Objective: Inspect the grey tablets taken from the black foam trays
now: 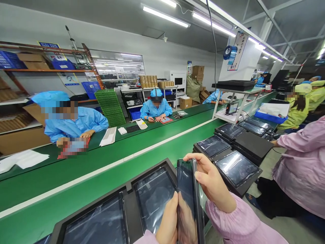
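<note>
I hold a black tablet (187, 189) upright on its edge at the bottom middle of the head view. My right hand (210, 181) grips its upper right edge, fingers curled over the top. My left hand (169, 222) wraps the lower left edge from below. Clear film hangs off the tablet by my right wrist. Under my hands lies a black tray (129, 189) with wrapped tablets set in its pockets.
A green conveyor belt (101, 162) runs from lower left to upper right. Stacks of black trays with tablets (228, 159) stand to the right. A person in a pink coat (302, 166) sits at my right; workers in blue coats (154, 108) sit across the belt.
</note>
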The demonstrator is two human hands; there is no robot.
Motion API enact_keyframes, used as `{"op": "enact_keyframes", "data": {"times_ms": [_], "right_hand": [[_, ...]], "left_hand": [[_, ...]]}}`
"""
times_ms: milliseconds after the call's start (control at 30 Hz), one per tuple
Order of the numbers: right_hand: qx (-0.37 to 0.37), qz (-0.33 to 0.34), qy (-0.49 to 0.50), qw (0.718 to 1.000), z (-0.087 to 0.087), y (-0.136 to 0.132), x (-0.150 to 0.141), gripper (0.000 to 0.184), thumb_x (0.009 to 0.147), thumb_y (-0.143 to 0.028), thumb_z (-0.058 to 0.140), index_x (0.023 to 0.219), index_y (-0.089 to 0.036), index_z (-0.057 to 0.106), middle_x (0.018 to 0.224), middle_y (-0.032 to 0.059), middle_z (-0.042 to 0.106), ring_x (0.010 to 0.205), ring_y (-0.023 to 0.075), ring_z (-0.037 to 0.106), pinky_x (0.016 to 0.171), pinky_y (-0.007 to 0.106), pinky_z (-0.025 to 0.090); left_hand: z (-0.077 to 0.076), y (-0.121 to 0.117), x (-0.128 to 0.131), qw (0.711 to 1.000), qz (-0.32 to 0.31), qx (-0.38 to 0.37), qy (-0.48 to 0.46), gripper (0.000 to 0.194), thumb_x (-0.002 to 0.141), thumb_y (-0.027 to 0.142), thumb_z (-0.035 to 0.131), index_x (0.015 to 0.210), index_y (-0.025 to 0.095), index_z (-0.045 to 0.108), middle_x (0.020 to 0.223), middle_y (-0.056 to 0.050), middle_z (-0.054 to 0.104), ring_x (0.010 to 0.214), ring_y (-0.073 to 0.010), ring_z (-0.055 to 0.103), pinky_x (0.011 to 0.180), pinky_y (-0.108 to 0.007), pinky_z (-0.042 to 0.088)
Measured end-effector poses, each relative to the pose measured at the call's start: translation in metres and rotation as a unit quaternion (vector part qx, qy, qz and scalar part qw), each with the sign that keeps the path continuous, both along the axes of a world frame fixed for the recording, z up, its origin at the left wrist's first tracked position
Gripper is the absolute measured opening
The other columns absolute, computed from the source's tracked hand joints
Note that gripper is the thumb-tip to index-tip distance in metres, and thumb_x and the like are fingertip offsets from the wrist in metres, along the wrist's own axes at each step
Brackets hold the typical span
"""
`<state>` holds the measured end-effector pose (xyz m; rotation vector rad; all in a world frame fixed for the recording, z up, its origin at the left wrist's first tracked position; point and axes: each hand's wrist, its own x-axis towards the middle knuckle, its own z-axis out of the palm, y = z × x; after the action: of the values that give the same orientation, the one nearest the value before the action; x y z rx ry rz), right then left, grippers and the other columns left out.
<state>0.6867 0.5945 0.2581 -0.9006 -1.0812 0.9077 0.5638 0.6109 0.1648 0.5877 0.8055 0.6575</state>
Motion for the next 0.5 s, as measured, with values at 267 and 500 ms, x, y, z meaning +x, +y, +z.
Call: {"op": "enact_keyframes", "data": {"times_ms": [267,500], "right_hand": [[0.003,-0.014,-0.014,1.0,0.001,-0.005,0.001,0.036,0.069,-0.043,0.069,0.099,-0.027,0.059,0.081,0.0024,0.059,0.072,0.0177,0.056,0.06,0.028,0.051],[-0.004,0.011,-0.006,1.0,0.004,-0.01,0.002,0.043,0.068,-0.049,0.071,0.103,-0.027,0.059,0.09,0.0035,0.059,0.076,0.0174,0.055,0.064,0.027,0.05]], "left_hand": [[0.003,-0.001,-0.003,1.0,0.002,0.021,0.01,0.058,0.047,0.064,0.075,0.08,0.017,0.072,0.095,-0.009,0.073,0.102,-0.029,0.061,0.094,-0.037,0.045],[0.002,-0.003,-0.003,1.0,0.007,0.01,0.028,0.06,0.045,0.065,0.076,0.08,0.016,0.071,0.092,-0.01,0.073,0.102,-0.0306,0.061,0.094,-0.04,0.044]]}}
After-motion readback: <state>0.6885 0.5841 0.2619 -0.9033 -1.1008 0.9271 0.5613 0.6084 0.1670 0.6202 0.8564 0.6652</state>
